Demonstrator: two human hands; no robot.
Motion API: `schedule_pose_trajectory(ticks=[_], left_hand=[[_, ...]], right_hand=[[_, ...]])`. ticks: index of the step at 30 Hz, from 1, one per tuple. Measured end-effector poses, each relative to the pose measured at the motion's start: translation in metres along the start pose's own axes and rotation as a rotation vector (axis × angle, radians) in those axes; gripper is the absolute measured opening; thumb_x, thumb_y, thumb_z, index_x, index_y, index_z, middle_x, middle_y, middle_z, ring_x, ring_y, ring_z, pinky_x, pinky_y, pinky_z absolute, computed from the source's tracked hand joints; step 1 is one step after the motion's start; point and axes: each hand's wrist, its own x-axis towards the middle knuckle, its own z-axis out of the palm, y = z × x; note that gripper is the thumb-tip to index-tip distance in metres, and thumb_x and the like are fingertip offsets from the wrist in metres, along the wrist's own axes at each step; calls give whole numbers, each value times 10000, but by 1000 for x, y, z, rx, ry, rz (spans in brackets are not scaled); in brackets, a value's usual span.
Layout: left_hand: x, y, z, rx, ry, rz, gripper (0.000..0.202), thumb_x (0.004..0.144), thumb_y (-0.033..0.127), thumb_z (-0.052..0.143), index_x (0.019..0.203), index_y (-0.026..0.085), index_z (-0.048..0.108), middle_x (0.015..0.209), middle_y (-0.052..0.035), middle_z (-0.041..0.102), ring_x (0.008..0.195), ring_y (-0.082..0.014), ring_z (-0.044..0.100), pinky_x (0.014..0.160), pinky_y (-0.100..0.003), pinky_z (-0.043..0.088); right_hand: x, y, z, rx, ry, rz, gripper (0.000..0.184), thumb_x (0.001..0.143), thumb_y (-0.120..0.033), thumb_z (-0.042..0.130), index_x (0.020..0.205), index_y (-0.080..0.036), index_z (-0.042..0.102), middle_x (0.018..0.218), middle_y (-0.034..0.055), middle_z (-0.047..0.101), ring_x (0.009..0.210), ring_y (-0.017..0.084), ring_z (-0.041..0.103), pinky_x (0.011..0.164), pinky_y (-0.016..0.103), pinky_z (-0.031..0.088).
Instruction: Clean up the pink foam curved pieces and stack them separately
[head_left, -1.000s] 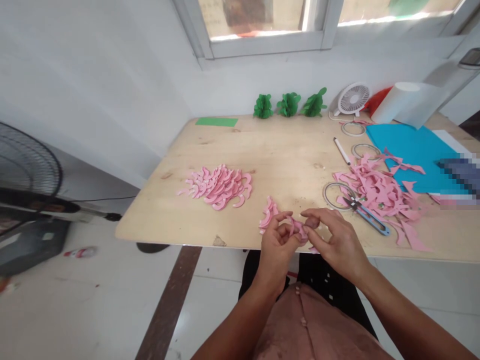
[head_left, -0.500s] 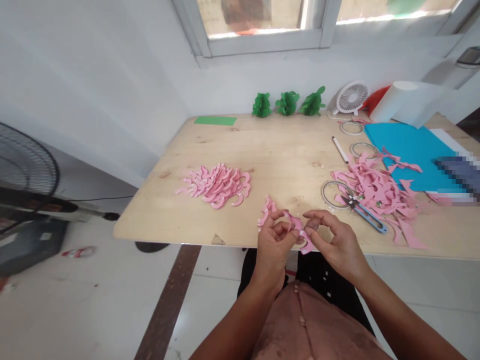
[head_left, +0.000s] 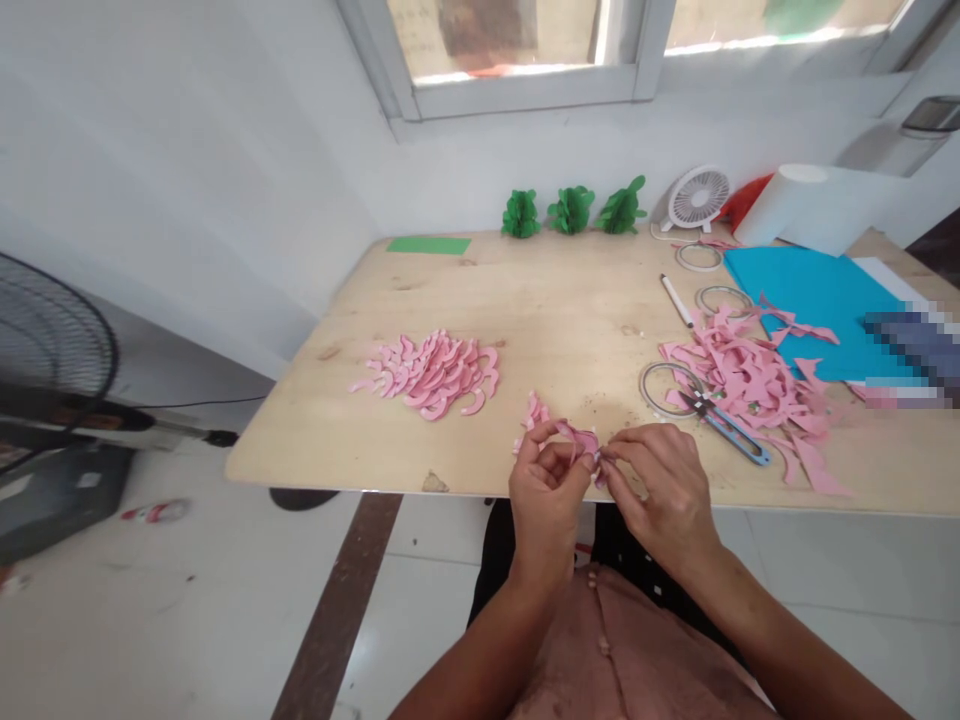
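My left hand (head_left: 547, 490) and my right hand (head_left: 664, 490) meet at the near edge of the wooden table (head_left: 570, 310). Both pinch the same small pink paper piece (head_left: 581, 438) between thumb and fingers. A small stack of pink curved cut-outs (head_left: 534, 415) lies just behind my left hand. A larger heap of pink curved cut-outs (head_left: 435, 370) rests further left on the table.
Pink paper scraps (head_left: 750, 380), small blue-handled scissors (head_left: 724, 425), tape rings (head_left: 664, 388) and a pen (head_left: 676, 300) lie to the right. Blue paper (head_left: 810, 300), a white roll (head_left: 787, 205), a desk fan (head_left: 697, 198), three green paper balls (head_left: 570, 210) and green card (head_left: 429, 245) sit behind. A floor fan (head_left: 45, 350) stands left.
My hands have closed in on each other around the pink piece, and the right fingers have curled tighter over it. The view shifted slightly.
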Motion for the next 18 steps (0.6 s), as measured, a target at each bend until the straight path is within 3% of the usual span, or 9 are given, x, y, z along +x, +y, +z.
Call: schedule_pose_trajectory(ticks=[11,18], left_hand=[[-1,-9,-7,116,24,114,388,711,160,713,1069,191,565,763,-2,670,784,-140,648,797,-268,495],[-1,-6,-6,147,40,116,384,715,161,711,1071,189,572,728,18,638,731,-120,630,733,-232,500]], right_hand=[[2,-4,4,7,11,30,45,857,-150,593,833,-166,627,825,79,663,818,222,574,741,378,408],[3,-2,6,30,13,31,69,860,-137,579,829,-167,632,815,72,664,801,213,571,735,373,404]])
